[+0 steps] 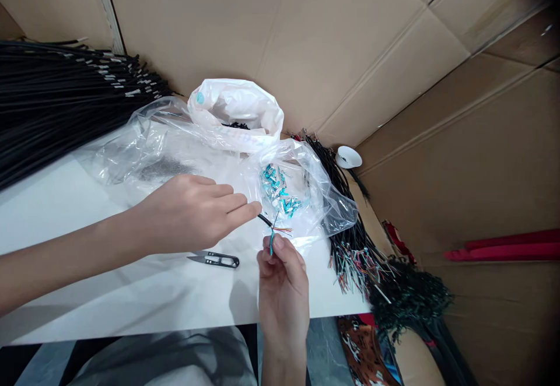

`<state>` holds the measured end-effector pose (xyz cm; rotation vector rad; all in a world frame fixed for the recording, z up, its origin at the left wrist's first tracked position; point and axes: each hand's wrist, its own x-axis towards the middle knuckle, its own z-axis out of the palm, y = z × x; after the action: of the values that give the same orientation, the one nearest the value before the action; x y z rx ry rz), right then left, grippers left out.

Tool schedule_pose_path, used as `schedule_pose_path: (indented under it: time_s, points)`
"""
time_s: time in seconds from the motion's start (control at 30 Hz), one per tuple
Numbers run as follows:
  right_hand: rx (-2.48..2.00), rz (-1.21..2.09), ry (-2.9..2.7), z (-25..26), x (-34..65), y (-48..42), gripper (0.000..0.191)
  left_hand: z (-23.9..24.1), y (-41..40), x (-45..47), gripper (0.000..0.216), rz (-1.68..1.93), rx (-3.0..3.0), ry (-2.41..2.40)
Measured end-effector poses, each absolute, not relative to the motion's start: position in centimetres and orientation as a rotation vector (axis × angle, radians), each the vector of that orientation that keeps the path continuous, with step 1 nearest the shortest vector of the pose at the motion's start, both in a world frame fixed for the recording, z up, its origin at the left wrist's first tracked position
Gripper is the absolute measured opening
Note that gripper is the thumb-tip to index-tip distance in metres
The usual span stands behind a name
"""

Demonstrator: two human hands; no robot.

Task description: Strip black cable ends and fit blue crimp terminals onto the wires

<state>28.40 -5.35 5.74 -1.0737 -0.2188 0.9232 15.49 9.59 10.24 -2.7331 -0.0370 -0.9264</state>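
Observation:
My left hand (pixel 192 214) is closed around a black cable (pixel 265 220), whose end sticks out past the fingertips. Thin wires (pixel 282 230) in orange, red and other colours fan out from that end. A strip of blue foil (pixel 272 241) hangs from the cable end, pinched between the thumb and fingers of my right hand (pixel 282 269). Below my left hand, a pair of thread snips (pixel 214 259) lies on the white table (pixel 175 298). Beyond my hands, a clear plastic bag (pixel 336 205) holds scraps of blue and silver foil (pixel 280 190).
Many black cables (pixel 56 106) are heaped at the left. A white bag (pixel 236 106) stands at the back. On the right lies a bundle of cables with stripped coloured ends (pixel 359 263), near a small white cup (pixel 349 157). Cardboard walls (pixel 262 24) enclose the table.

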Motion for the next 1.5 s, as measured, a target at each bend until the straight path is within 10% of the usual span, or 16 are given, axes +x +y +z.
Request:
schedule_pose_path:
  time_s: [0.17,0.5,0.93,1.17,1.5]
  points:
    - [-0.659,1.457,-0.206,6.2,29.5,-4.3,0.036,9.8,10.5,15.4,0.029,-0.879,-3.034,0.106]
    - [-1.054,1.046,-0.798,7.1,32.3,-4.5,0.001,9.7,11.3,15.3,0.033,-0.803,-3.209,0.109]
    - [-0.904,1.342,-0.581,7.1,32.0,-3.5,0.01,10.0,10.8,15.3,0.03,-0.655,-3.336,0.161]
    - [-0.459,1.691,-0.259,5.9,28.5,-3.7,0.069,10.5,10.6,15.3,0.034,-0.841,-3.488,0.153]
    - [-0.521,1.579,-0.114,6.1,24.1,-4.9,0.084,10.0,9.9,15.7,0.037,-1.301,-3.412,0.212]
